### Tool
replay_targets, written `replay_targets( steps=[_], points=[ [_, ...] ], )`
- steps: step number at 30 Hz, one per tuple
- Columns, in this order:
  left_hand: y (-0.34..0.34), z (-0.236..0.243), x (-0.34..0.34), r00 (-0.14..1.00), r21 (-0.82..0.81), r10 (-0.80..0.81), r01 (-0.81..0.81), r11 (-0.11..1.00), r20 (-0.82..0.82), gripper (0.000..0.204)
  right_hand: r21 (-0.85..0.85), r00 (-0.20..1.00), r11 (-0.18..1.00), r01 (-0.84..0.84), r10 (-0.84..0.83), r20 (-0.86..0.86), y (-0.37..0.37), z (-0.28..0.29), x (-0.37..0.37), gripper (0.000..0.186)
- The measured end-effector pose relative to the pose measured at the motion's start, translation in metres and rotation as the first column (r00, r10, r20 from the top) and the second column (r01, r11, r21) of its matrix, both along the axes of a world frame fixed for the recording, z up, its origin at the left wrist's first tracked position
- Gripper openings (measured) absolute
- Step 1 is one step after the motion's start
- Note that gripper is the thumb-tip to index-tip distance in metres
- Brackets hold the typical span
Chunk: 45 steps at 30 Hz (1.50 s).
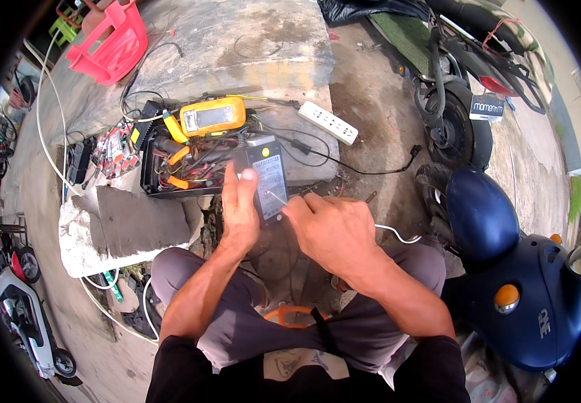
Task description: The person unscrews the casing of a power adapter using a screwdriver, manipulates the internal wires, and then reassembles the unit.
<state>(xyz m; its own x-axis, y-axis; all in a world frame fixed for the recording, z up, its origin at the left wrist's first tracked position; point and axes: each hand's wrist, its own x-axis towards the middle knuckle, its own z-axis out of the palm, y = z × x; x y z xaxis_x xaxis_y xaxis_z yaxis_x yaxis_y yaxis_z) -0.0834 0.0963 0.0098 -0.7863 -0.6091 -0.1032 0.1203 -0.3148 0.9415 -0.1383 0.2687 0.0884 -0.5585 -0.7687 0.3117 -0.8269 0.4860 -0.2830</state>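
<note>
My left hand (239, 211) grips the left side of a flat grey metal box (275, 186), its thumb lying along the edge. A white printed label and a round yellow sticker cover the box's face. My right hand (334, 228) is closed on a thin pale rod (276, 197), whose tip reaches the label. The rod's other end is hidden by the fingers. Just beyond the box sits a black toolbox (189, 193) with orange-handled tools and wires. On top of it lies a yellow multimeter (214, 117).
A white power strip (328, 123) rests on the concrete ledge. To the left stands a broken concrete block (136, 225); a red plastic basket (109, 43) is farther back. A blue scooter (505, 269) and another two-wheeler's wheel (448, 124) are on the right. White cable (398, 234) shows past my right hand.
</note>
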Motion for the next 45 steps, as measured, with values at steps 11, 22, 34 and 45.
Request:
replay_targets(
  steps=[11, 22, 34, 45],
  points=[
    [-0.014, -0.016, 0.007, 0.991, -0.233, -0.063, 0.09, 0.968, 0.118, 0.087, -0.06, 0.897, 0.998, 0.0, 0.026, 0.441, 0.005, 0.008, -0.02, 0.031],
    [-0.016, -0.022, -0.006, 0.998, -0.202, 0.068, -0.065, 0.977, 0.01, 0.063, -0.219, 0.019, 0.863, 0.456, 0.237, 0.971, -0.018, -0.026, -0.001, 0.035],
    [-0.026, -0.009, -0.006, 0.989, -0.065, -0.151, 0.151, 0.986, 0.011, 0.062, -0.232, 1.0, 0.972, -0.025, 0.02, -0.022, -0.012, -0.018, -0.013, 0.011],
    [-0.015, 0.004, -0.001, 0.962, -0.074, -0.273, 0.274, 0.959, 0.018, 0.062, -0.281, 0.58, 0.921, 0.271, 0.076, 0.811, -0.01, -0.005, -0.026, 0.029]
  ],
)
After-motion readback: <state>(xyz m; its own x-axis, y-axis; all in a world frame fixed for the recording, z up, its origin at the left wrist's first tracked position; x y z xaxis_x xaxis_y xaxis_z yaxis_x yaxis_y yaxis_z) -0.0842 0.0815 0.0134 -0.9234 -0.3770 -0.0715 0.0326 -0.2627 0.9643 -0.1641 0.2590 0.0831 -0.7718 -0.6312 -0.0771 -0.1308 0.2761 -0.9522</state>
